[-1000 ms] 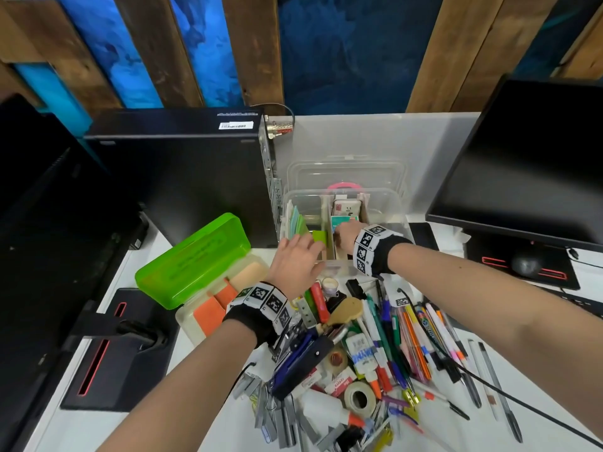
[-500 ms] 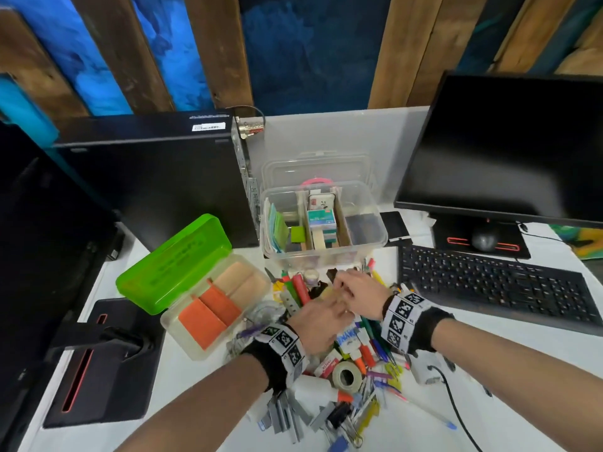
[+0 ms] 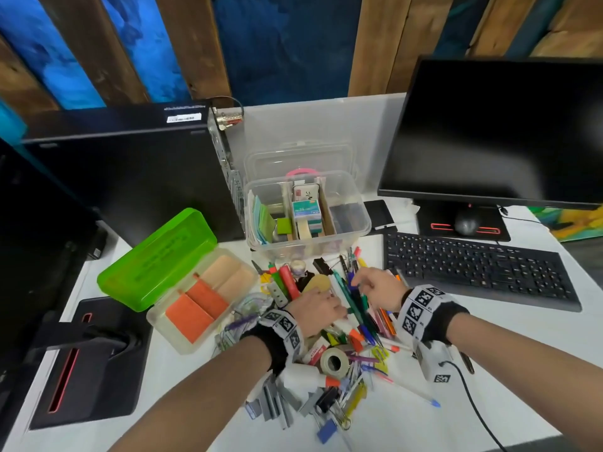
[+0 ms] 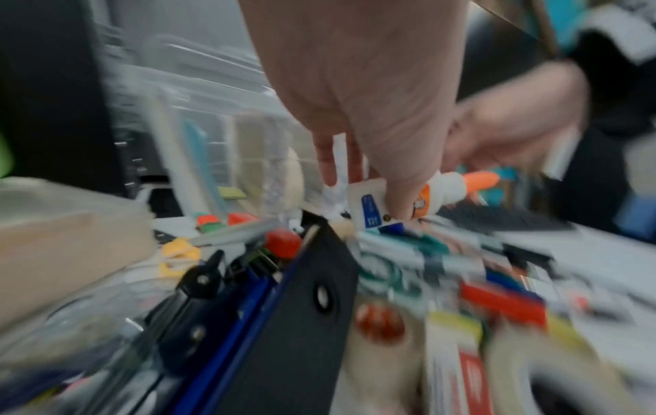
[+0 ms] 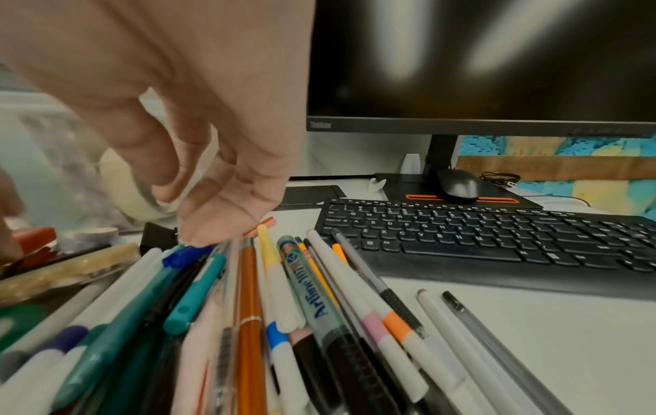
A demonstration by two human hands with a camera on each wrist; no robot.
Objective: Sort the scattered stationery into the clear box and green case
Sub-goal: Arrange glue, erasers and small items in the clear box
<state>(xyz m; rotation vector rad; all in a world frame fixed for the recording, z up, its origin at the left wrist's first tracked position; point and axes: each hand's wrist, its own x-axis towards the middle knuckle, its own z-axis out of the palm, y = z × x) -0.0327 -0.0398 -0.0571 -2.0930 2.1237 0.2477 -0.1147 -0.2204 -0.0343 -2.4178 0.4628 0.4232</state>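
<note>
The left hand [image 4: 358, 92] pinches a light, stiff glue bottle [image 4: 408, 196] by its body, while the right hand [image 5: 199, 134] hovers loosely spread over slippery pens [image 5: 248, 309].

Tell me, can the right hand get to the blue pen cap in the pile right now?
Probably yes. The right hand hangs just above the pen pile, fingertips almost on the blue pen cap, which lies on top with nothing covering it. The left hand is off to the side.

White desk [image 3: 408, 429]: clear box [image 3: 355, 234], green case [image 3: 156, 259], keyboard [image 3: 483, 272], stationery pile [image 3: 329, 347].
</note>
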